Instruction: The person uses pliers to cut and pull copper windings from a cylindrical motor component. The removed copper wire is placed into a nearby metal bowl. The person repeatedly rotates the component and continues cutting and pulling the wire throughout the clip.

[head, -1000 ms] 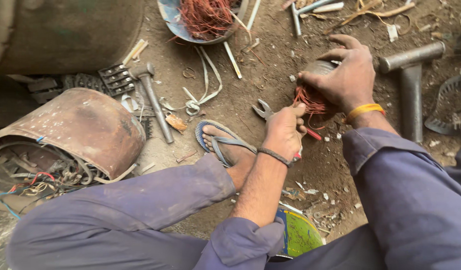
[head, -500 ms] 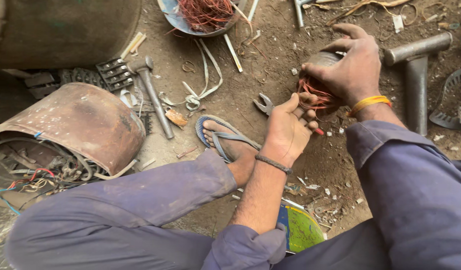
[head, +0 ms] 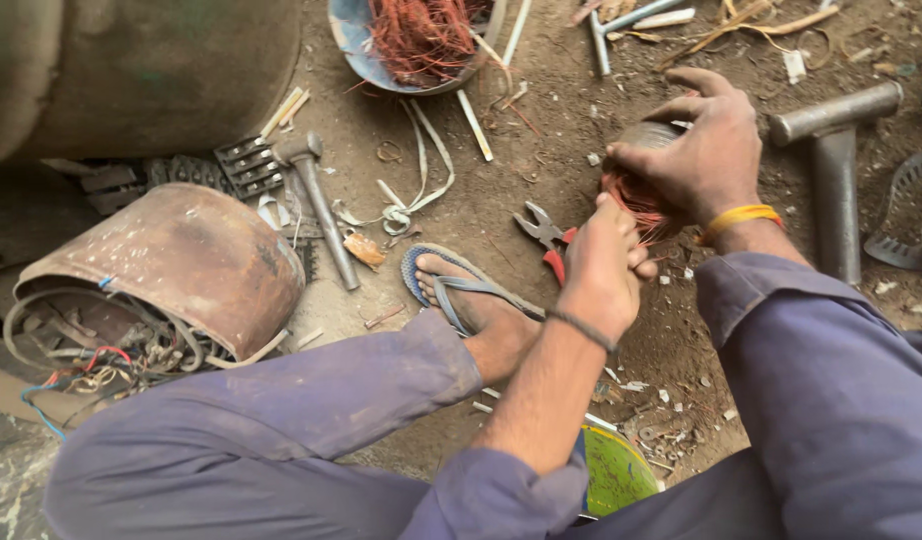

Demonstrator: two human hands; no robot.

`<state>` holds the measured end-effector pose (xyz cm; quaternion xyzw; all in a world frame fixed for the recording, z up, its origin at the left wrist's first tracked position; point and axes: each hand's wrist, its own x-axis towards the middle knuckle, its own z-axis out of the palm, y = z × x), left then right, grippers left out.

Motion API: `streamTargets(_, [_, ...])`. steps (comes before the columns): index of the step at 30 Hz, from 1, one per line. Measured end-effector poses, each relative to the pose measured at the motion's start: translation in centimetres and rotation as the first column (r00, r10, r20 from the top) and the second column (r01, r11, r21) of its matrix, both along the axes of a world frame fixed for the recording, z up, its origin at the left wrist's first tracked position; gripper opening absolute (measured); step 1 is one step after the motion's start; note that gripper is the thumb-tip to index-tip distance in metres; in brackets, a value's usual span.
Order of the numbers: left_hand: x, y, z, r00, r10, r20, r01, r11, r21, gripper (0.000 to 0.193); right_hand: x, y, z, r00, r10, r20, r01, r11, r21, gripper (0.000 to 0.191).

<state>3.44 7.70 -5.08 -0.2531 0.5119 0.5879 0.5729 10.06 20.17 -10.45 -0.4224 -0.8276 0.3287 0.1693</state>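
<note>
My right hand [head: 706, 150], with a yellow band at the wrist, clamps down on a small round metal core [head: 649, 133] wound with copper wire [head: 636, 198], holding it against the dirt ground. My left hand [head: 601, 265], a dark cord around its wrist, has its fingertips pinched in the copper wire at the core's lower edge. Pliers with red handles [head: 541, 235] lie on the ground just left of that hand, their handles partly under it. My left foot in a blue sandal [head: 451, 285] rests beside the pliers.
A dish of stripped copper wire [head: 421, 40] sits at the top. A hammer [head: 316, 195] lies at left, beside a rusty motor housing with loose wires [head: 171, 280]. A heavy metal T-shaped tool [head: 836, 170] lies at right. Wire scraps and sticks litter the ground.
Both hands stay on the wound core. My left hand has shifted slightly up into the copper wire, covering more of the pliers' handles.
</note>
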Motion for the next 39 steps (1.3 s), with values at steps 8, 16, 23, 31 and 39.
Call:
streamTargets(8, [-3.4,-8.3,12.5,0.8,-0.212,-0.562,0.159,0.977,-0.142,0.043,-0.1,0.7,-0.4,1.0,-0.005,-0.027,0.003,0.997,-0.079,0.048])
streamTargets(16, [-20.9,-0.4,12.3,0.622,-0.06,-0.781,0.266,0.954,0.138,0.044,-0.4,0.2,0.1,1.0,-0.014,0.016,0.014,1.0,0.003,0.047])
streamTargets(23, [-25.0,6.4,2.4,0.423,-0.272,-0.864,-0.026,0.95,-0.312,0.023,-0.5,0.2,0.4,0.996,-0.069,0.063,0.071,0.997,-0.034,0.048])
streamTargets(31, [-7.5,-0.6,3.3,0.634,-0.647,-0.424,0.448,0.754,-0.481,0.068,-0.3,0.1,0.3,0.997,-0.051,0.054,0.053,0.998,-0.039,0.048])
streamTargets(39, [-0.8,-2.1,-3.5,0.991,0.083,0.104,-0.069,0.989,-0.131,0.014,-0.1,-0.2,0.0,1.0,-0.028,0.004,0.028,1.0,-0.012,0.043])
